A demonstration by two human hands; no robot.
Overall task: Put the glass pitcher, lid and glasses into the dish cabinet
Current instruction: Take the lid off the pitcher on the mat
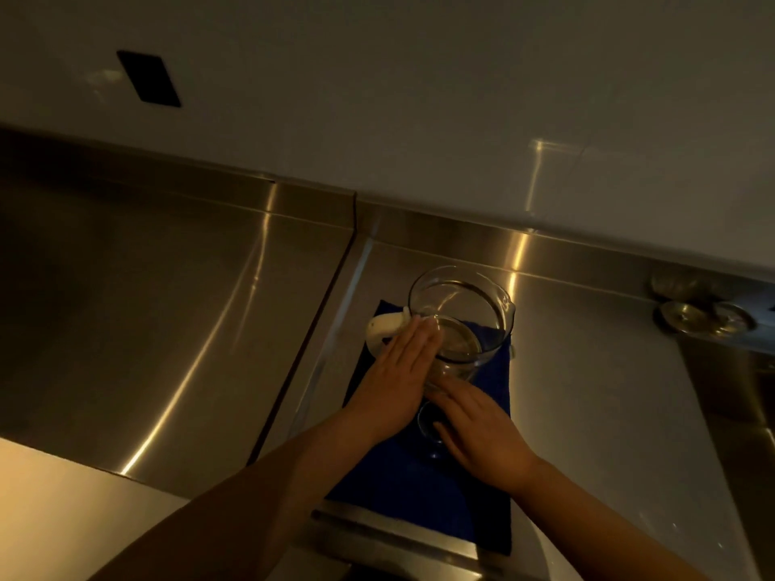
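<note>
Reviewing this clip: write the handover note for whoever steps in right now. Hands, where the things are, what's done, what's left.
Left hand: open, flat against the near-left side of the pitcher; no grip yet.
Right hand: open, fingers at the pitcher's base, over a glass.
The pitcher stands upright on the blue cloth on the steel counter. The white lid lies on the cloth, left of the pitcher. Only one glass is clear to see.
Done: nothing stored; no cabinet is in view.
Left: pitcher, lid and glasses all go into the cabinet.

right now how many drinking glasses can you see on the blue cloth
1 for certain: a glass lies under the right hand, near the pitcher on the blue cloth. Others may be hidden by the hands.
</note>
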